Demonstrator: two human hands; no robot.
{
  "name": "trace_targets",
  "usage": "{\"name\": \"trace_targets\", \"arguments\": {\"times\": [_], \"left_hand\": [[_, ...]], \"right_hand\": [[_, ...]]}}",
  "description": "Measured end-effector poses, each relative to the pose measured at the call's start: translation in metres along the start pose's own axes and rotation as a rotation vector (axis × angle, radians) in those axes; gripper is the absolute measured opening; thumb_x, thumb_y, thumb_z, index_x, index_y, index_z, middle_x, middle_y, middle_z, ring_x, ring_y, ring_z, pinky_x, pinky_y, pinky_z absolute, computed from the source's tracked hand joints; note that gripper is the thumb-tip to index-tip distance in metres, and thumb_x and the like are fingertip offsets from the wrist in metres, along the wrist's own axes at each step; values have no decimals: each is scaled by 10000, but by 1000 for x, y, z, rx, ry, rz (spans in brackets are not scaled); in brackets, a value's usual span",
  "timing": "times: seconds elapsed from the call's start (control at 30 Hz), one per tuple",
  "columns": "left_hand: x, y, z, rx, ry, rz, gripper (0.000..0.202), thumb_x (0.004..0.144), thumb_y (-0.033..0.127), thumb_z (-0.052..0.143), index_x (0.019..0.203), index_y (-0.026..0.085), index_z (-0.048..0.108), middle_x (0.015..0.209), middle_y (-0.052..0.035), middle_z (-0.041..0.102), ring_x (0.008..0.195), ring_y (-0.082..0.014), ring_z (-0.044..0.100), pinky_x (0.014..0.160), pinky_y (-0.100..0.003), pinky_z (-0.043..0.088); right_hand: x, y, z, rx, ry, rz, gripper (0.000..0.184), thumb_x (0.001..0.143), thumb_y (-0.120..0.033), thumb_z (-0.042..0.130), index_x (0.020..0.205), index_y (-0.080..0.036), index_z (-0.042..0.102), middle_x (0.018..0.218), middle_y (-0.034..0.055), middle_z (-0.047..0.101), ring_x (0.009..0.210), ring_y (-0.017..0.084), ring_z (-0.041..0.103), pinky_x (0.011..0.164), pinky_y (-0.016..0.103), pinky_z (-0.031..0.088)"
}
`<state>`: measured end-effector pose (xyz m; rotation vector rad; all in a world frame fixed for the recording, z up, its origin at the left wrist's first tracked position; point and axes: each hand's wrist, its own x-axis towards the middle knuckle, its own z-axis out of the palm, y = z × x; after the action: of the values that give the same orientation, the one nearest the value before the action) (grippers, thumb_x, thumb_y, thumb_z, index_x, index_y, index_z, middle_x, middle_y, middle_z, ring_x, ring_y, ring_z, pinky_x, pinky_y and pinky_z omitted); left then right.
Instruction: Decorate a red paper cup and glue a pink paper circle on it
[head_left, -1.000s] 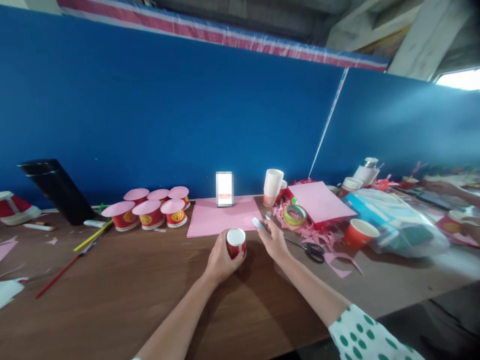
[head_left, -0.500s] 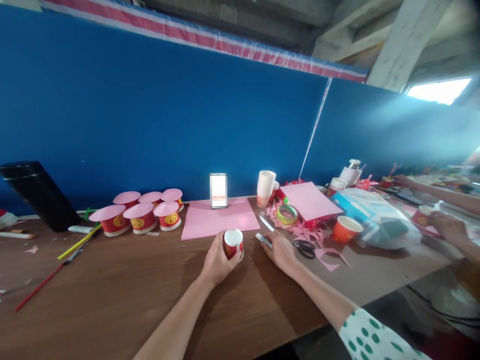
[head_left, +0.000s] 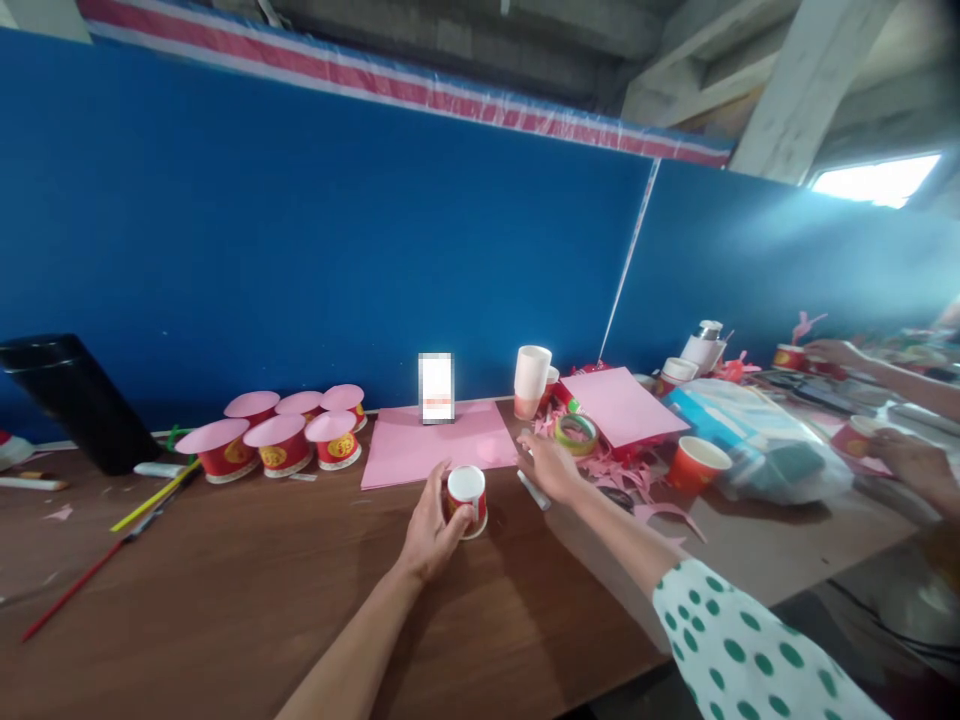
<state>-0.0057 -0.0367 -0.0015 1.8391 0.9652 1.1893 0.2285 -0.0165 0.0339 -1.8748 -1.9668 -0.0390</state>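
My left hand (head_left: 436,525) is wrapped round a small red paper cup (head_left: 466,490), which stands upside down with its white base up. My right hand (head_left: 553,468) is to the right of the cup, its bent fingers closed over a white pen-like stick (head_left: 523,434) that they mostly cover. Below those fingers a second white stick (head_left: 533,490) lies on the wooden table (head_left: 300,600). Behind the cup are pink paper sheets (head_left: 394,450) with a small pink disc (head_left: 491,450) on top.
Several red cups topped with pink discs (head_left: 274,430) stand at the left, near a black flask (head_left: 71,400). A stack of white cups (head_left: 532,375), green tape (head_left: 576,433), pink scraps and an orange cup (head_left: 697,463) are at the right. Another person's hand (head_left: 911,460) is farther right.
My right hand has let go of the nearer white stick, now lying on the table, and has moved forward over the other one. My left hand still holds the cup in place.
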Motion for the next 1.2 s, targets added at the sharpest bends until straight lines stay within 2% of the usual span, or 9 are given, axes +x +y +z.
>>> {"name": "trace_targets", "arguments": {"times": [0.17,0.27,0.47,0.8,0.93,1.0,1.07,1.13,1.2], "left_hand": [[2,-8,-2,-168,147,46,629,842,565,305,1324,161,316,1209,-148,505,1113,-245,501,960,-420,367],[5,-13,-2,-205,216,8,606,853,565,279,1308,168,332,1186,-145,518,1079,-235,522,931,-422,395],[7,-17,-1,-211,240,-32,556,866,535,293,1281,174,369,1159,-135,533,1060,-227,536,930,-421,401],[6,-12,-2,-199,226,-30,488,884,476,310,1249,166,404,1162,-130,526,1070,-217,526,942,-407,393],[7,-11,-3,-208,220,-28,481,882,468,303,1223,150,419,1157,-142,520,1070,-220,523,941,-415,393],[7,-9,-3,-189,172,-39,522,842,473,403,1244,141,387,1171,-152,504,1085,-230,515,937,-413,397],[6,-5,-2,-138,101,-80,706,719,461,595,1289,146,324,1197,-159,478,1078,-245,521,919,-412,413],[5,-1,0,-52,65,-131,894,572,419,729,1313,173,294,1209,-151,464,1040,-257,544,893,-419,429],[4,2,2,32,68,-164,934,516,398,758,1310,204,308,1180,-124,483,987,-252,568,873,-429,437]], "right_hand": [[30,-9,7,-21,-63,-29,232,765,-320,595,959,-193,602,1019,105,632,964,263,560,748,309,394],[43,-14,12,-29,-120,-32,256,697,-330,669,902,-186,615,970,110,649,942,271,572,740,312,401],[54,-16,18,-9,-178,-21,166,607,-244,729,717,-190,615,823,84,666,856,258,598,718,304,403],[49,-12,17,227,-104,9,289,572,-119,687,816,-211,562,793,15,625,770,198,572,677,283,401],[52,-10,16,408,-28,22,360,591,-124,639,927,-198,534,912,14,603,845,171,564,743,280,422],[50,-9,15,498,17,51,408,606,-153,630,998,-184,521,975,30,583,905,172,552,784,291,427],[44,-10,13,569,56,89,483,635,-210,623,1099,-180,490,1006,44,566,924,178,552,774,306,445],[36,-12,11,664,86,132,547,654,-260,621,1171,-192,455,1009,48,562,901,179,566,711,300,470],[26,-15,7,865,101,200,571,639,-276,648,1174,-206,460,979,40,575,833,171,586,632,274,479]]}}
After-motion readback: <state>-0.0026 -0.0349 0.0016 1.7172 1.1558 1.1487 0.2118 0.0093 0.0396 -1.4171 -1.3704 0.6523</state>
